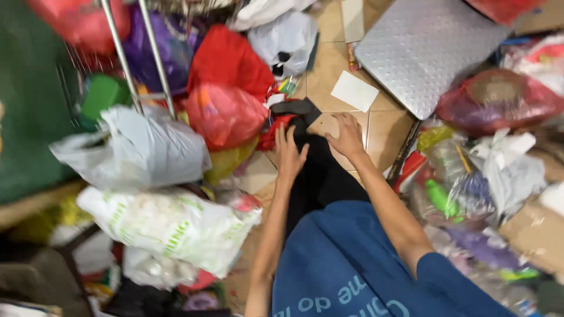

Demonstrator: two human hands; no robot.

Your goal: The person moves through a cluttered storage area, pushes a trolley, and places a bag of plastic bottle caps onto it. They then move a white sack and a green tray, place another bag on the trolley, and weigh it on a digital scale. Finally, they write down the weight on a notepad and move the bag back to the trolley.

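1. Nearest: blue shirt (346, 264), both bare forearms stretched forward over it.
2. To the left, white printed bag (170, 226) lying full, grey bag (141, 149) above it.
3. To the right, heap of clear bags (470, 188) with bottles and wrappers inside.
4. Left hand (289, 154) flat on black cloth (320, 170), fingers spread and open, gripping nothing.
5. Right hand (348, 136) pressed on a tan card piece (326, 124) at the cloth's upper edge, fingers bent slightly; grip on it cannot be told.
6. Beyond, red bags (226, 88) just left of the cloth, white paper (354, 91) on tiled floor (385, 129).
7. Farthest: grey embossed metal plate (429, 47), metal rack legs (138, 53) at upper left.
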